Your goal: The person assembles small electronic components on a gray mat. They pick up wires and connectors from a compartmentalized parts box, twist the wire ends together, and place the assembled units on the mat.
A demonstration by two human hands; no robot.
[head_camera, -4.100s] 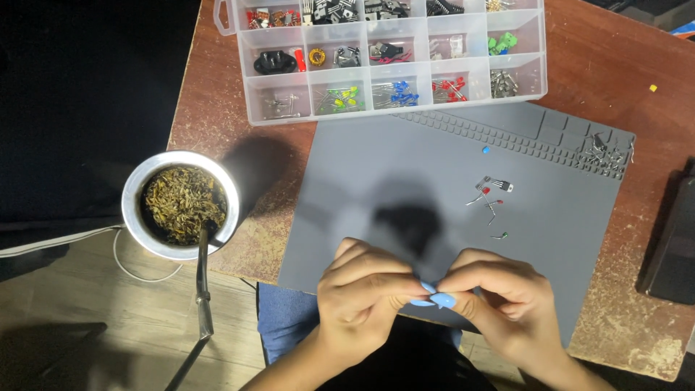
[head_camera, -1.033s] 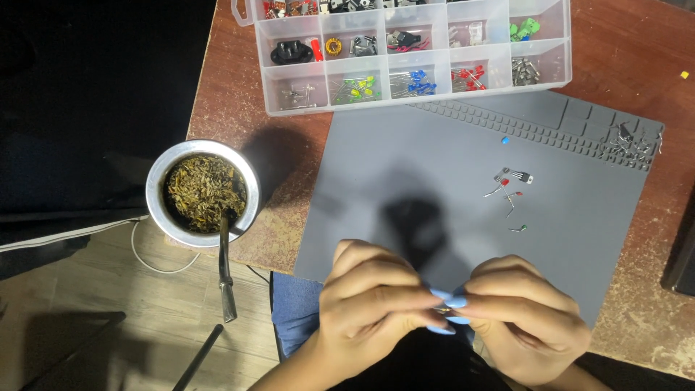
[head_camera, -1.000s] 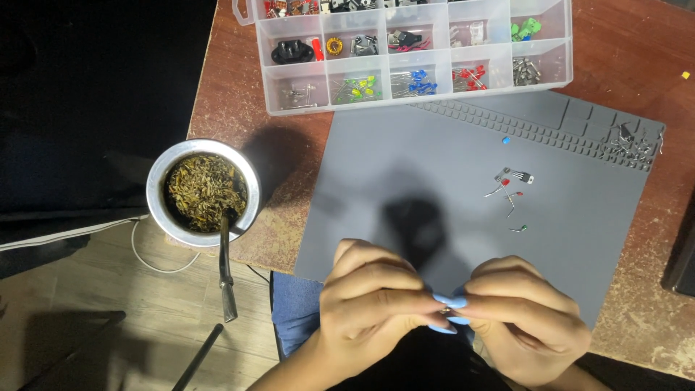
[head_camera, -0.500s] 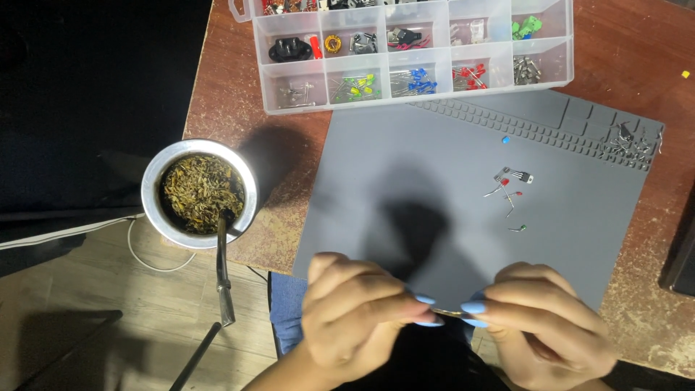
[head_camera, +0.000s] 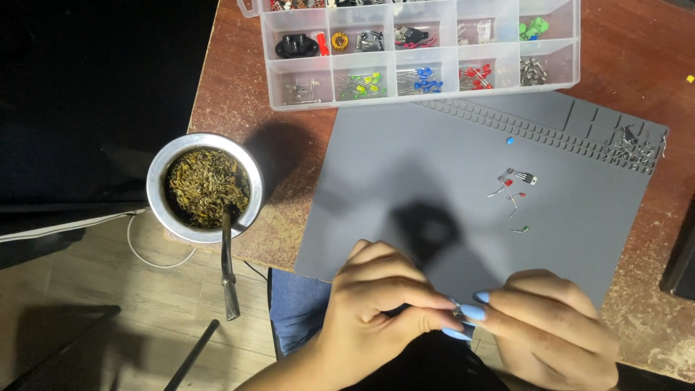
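My left hand [head_camera: 380, 304] and my right hand [head_camera: 546, 329] meet fingertip to fingertip at the near edge of a grey work mat [head_camera: 434, 159]. Together they pinch a very small electronic part [head_camera: 457, 313], mostly hidden by the fingers. Farther out on the mat lie a few loose small components with wire legs [head_camera: 512, 187], a tiny green one [head_camera: 523, 229] and a small blue one [head_camera: 510, 140].
A clear compartment box [head_camera: 420, 51] of coloured small parts stands at the back of the brown table [head_camera: 232, 101]. A metal cup of leafy herb with a metal straw [head_camera: 205, 188] sits at the table's left corner. More tiny metal parts [head_camera: 637, 145] lie at the mat's right end.
My hands were together, drew slightly apart half a second ago, and have now closed together again over the mat's near edge. The view has shifted slightly.
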